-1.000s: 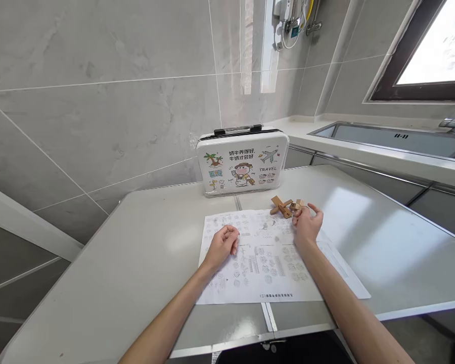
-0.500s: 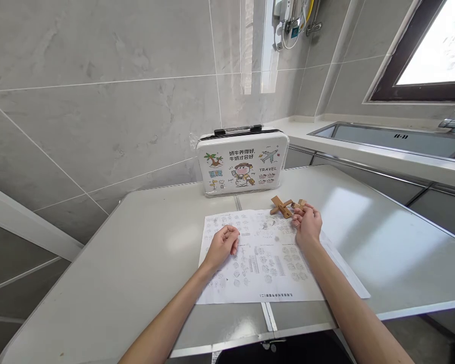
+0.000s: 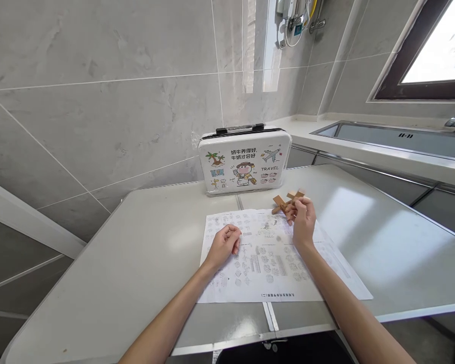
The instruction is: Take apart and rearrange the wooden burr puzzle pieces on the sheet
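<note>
My left hand (image 3: 224, 244) rests on the large printed sheet (image 3: 265, 283), its fingers curled in loosely and nothing visible in them. At the sheet's far right edge, my right hand (image 3: 302, 218) has its fingers bent and drawn together over a small group of wooden puzzle pieces (image 3: 279, 201). These are light brown, short and bar-like, lying crossed over each other. The fingertips seem to grip one of them, though the hand partly hides it. Small diagrams and lines of print cover the sheet.
Behind the sheet a white case (image 3: 246, 167) with cartoon prints and a black handle stands upright near the tiled wall (image 3: 136, 116). The pale table (image 3: 144, 263) has a seam down its middle. A counter with a sink (image 3: 387, 139) lies to the right.
My right hand has shifted slightly left and in over the wooden pieces, and the pieces behind its fingers show differently. My left hand stays in place. The view has shifted a little.
</note>
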`<state>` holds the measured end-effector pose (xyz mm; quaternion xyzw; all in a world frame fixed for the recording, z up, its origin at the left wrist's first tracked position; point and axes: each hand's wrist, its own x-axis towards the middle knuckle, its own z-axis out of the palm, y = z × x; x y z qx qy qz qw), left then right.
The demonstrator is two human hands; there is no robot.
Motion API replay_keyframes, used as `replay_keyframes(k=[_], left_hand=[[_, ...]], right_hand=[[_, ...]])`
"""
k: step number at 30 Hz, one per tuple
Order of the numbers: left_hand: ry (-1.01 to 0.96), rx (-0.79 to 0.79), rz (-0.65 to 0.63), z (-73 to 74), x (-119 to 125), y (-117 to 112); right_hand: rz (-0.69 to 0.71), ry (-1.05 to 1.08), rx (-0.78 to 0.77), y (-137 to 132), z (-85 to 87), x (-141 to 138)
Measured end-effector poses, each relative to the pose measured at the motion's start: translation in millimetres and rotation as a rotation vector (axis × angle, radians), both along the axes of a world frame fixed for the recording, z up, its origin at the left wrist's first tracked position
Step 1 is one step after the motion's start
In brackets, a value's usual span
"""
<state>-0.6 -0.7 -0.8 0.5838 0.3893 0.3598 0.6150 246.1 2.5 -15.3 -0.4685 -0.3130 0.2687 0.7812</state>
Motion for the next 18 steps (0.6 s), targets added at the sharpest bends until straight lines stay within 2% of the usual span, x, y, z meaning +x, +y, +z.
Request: replay_keyframes(k=[4,10,14,18], left_hand=[[-0.002,-0.002,-0.005,-2.5,0,0],[-0.024,0.038,0.04,-3.5,1,0],[-0.011,0.133,0.094,-8.3,2,1],[-0.023,0.242,0.018,-17.7,0,5]], right_hand=[[0.288,-0.02,-0.008,-6,7.0,-13],[0.815,0.142,-0.065,-9,4.9,-20],[1.055,0.217,-0.057,-11,1.2,-24],[1.269,0.25,-0.038,-15,0.7,-29]])
